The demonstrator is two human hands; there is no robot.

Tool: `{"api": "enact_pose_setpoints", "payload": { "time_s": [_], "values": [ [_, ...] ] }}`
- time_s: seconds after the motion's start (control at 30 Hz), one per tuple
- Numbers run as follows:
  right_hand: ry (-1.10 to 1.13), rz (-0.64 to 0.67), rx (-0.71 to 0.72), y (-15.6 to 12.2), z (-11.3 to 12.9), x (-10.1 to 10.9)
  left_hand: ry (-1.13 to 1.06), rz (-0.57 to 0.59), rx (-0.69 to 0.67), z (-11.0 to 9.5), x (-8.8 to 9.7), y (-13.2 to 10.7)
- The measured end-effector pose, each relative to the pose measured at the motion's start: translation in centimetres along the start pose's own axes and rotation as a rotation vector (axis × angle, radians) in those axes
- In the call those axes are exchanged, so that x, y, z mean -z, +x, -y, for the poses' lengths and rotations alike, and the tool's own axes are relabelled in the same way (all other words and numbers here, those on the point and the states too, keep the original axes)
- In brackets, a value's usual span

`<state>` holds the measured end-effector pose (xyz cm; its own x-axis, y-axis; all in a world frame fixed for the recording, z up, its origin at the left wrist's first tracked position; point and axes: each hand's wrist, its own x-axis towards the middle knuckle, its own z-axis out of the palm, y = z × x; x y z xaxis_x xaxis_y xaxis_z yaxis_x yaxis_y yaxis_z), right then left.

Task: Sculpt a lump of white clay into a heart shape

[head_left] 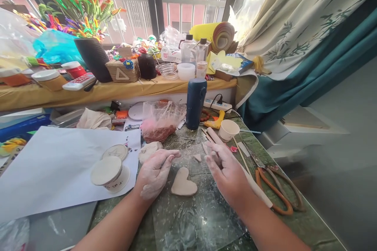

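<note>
A flat, pale clay heart (184,182) lies on a transparent sheet (176,221) between my hands. My left hand (156,172), dusted white, hovers to its upper left, fingers stretched out and holding nothing I can see. To the upper right is my right hand (225,166), also dusty, its fingers bent loosely with a gap to the thumb. A pale sliver shows by its fingertips; I cannot tell whether the hand touches it. A small clay scrap (197,157) sits beyond the heart. Behind my left hand rests a lump of white clay (149,150).
A lidded paper tub (107,174) stands on white paper (67,157) at left. Farther back are a bag of reddish clay (159,125) and a blue bottle (196,104). At right lie a rolling pin (259,192), scissors (275,192), a paper cup (229,130) and a yellow glue gun (218,120).
</note>
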<state>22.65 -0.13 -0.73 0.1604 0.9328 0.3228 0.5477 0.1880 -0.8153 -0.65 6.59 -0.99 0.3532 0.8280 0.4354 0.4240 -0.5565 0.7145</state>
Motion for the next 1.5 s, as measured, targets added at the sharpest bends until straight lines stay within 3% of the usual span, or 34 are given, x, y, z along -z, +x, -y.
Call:
{"api": "enact_pose_setpoints", "payload": {
  "time_s": [0.23, 0.47, 0.57, 0.7, 0.8, 0.93, 1.07, 1.17, 1.27, 1.5],
  "values": [
    [-0.428, 0.145, -0.136, 0.4, -1.0, -2.6, -0.014, 0.163, -0.087, 0.2, 0.0, 0.3],
    [-0.496, 0.184, -0.059, 1.1, -0.5, -2.5, 0.072, 0.234, -0.090, -0.5, 0.0, 0.4],
    [-0.299, 0.144, -0.036, 0.9, 0.3, -1.8, 0.073, 0.209, -0.081, -0.7, 0.1, 0.1],
    [0.010, 0.064, -0.054, 0.1, 1.3, -0.9, -0.028, 0.118, 0.030, -0.7, 0.3, -0.2],
    [0.088, 0.021, -0.092, -0.5, 1.6, -0.9, -0.150, 0.133, -0.024, -0.9, 0.6, 0.1],
    [0.212, 0.063, -0.198, -1.1, 1.6, -1.7, -0.286, 0.135, -0.136, -1.9, 1.0, 0.4],
    [0.570, 0.136, -0.349, -1.3, 2.1, -2.7, -0.303, 0.165, -0.168, -3.2, 0.8, 0.3],
    [0.891, 0.200, -0.484, -1.3, 2.8, -2.9, -0.405, 0.182, -0.053, -3.8, 0.4, 0.2],
    [1.061, 0.274, -0.592, -1.4, 3.3, -3.0, -0.550, 0.227, 0.072, -3.6, 0.0, 0.2],
    [1.031, 0.063, -0.602, -1.7, 2.2, -4.1, -0.716, 0.229, 0.332, -3.0, -0.7, 0.5]
  ]
}}
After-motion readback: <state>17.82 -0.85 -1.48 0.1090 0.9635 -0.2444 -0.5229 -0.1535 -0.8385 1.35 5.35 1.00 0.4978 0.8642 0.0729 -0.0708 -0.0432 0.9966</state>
